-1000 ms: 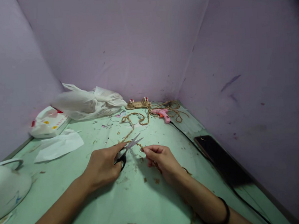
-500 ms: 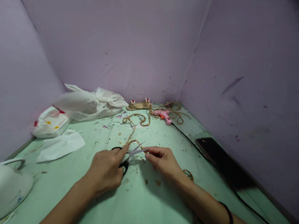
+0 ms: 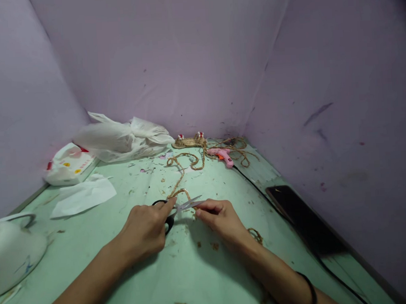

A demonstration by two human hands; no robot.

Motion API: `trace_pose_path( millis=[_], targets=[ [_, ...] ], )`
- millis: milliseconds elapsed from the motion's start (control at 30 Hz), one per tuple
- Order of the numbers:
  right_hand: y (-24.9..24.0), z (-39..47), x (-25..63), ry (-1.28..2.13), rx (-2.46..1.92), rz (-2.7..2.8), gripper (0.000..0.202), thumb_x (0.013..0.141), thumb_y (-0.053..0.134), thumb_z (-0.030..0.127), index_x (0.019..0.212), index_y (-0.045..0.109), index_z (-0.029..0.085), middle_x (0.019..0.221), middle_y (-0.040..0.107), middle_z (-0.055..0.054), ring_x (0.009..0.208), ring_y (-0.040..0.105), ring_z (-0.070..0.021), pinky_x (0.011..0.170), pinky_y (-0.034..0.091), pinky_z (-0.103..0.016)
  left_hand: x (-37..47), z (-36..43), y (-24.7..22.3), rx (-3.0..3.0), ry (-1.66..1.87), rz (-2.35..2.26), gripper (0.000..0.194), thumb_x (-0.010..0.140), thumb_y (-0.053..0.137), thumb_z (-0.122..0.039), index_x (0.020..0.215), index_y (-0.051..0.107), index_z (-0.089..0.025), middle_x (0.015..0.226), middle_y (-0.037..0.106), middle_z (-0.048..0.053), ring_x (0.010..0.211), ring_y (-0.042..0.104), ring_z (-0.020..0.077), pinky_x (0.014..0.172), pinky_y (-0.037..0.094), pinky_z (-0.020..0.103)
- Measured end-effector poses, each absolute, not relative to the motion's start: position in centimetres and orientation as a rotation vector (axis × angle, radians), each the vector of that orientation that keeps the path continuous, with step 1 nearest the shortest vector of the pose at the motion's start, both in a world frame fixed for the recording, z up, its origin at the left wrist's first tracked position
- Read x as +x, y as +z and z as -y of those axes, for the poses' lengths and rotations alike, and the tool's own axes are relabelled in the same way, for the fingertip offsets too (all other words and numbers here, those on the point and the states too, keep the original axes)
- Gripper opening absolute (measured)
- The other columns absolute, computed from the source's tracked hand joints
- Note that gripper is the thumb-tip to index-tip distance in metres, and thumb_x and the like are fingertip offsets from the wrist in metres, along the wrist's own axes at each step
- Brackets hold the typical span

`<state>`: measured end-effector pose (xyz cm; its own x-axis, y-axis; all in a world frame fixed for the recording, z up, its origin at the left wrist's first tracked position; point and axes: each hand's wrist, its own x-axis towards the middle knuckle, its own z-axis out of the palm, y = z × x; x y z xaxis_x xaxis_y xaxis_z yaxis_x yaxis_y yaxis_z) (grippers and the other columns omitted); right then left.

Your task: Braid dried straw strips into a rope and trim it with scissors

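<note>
My left hand is closed on a pair of black-handled scissors, whose blades point right and stand slightly apart. Between the blades and my right fingers runs a brown twisted rope. My right hand pinches the rope's end, close to the blade tips. From there the rope curves back over the table to a woven rope piece with small red and white beads, at the far wall. Where the blades cross the rope, the exact contact is too small to make out.
Behind the hands lies a pink glue gun with a black cord, beside loose rope coils. A dark phone rests at right. At left are a white plastic bag, a tissue pack, a paper sheet and a white lamp-like object.
The scissor blades have moved closer together and their tips have shifted slightly right. Both hands stay in nearly the same place, still holding the scissors and the rope.
</note>
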<state>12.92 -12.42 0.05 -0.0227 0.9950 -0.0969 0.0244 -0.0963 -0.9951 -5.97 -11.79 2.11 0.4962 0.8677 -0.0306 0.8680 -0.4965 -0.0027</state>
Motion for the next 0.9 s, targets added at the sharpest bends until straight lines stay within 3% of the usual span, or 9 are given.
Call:
trace_pose_path(
  millis=[133, 333, 533, 767, 900],
  targets=[
    [0.2, 12.4, 12.9, 1.307, -1.308, 1.141, 0.019, 0.056, 0.064, 0.023, 0.072, 0.072, 0.015, 0.055, 0.058, 0.001, 0.049, 0.041, -0.0084, 0.046, 0.031, -0.021, -6.2, 11.6, 2.2, 2.628, 0.068, -1.51, 0.057, 0.069, 0.039, -0.012, 0.125, 0.042, -0.025, 0.088, 0.067, 0.002, 0.075, 0.062, 0.0192, 0.061, 0.042, 0.026],
    [0.1, 12.3, 13.0, 1.396, -1.306, 1.096, 0.025, 0.059, 0.063, 0.027, 0.078, 0.069, 0.012, 0.046, 0.048, 0.004, 0.041, 0.032, -0.0052, 0.043, 0.027, -0.02, -6.5, 11.1, 2.2, 2.335, 0.583, -1.656, 0.035, 0.074, 0.041, -0.025, 0.106, 0.056, -0.024, 0.077, 0.067, -0.002, 0.068, 0.06, 0.0135, 0.061, 0.041, 0.021],
    [-0.3, 12.2, 13.0, 1.21, -1.286, 1.255, 0.027, 0.062, 0.061, 0.029, 0.083, 0.068, 0.012, 0.06, 0.057, 0.0, 0.053, 0.043, -0.0089, 0.052, 0.033, -0.022, -6.5, 11.0, 1.8, 2.282, 0.535, -1.755, 0.037, 0.073, 0.041, -0.027, 0.107, 0.056, -0.025, 0.083, 0.068, -0.002, 0.072, 0.061, 0.0147, 0.063, 0.041, 0.022],
    [-0.5, 12.0, 13.4, 0.906, -1.415, 1.355, 0.035, 0.067, 0.057, 0.028, 0.097, 0.065, 0.013, 0.068, 0.059, -0.002, 0.053, 0.045, -0.0105, 0.053, 0.038, -0.024, -6.3, 11.3, 1.7, 2.37, 0.512, -1.764, 0.042, 0.072, 0.043, -0.03, 0.113, 0.052, -0.029, 0.092, 0.068, -0.002, 0.08, 0.062, 0.0169, 0.065, 0.041, 0.024],
    [-1.0, 11.8, 14.0, 0.673, -1.405, 1.486, 0.024, 0.07, 0.053, 0.024, 0.088, 0.068, 0.016, 0.077, 0.063, -0.006, 0.064, 0.053, -0.014, 0.062, 0.041, -0.026, -6.2, 11.4, 1.7, 2.374, 0.486, -1.79, 0.042, 0.072, 0.042, -0.028, 0.113, 0.051, -0.03, 0.093, 0.067, -0.003, 0.08, 0.062, 0.0168, 0.066, 0.042, 0.024]
  ],
)
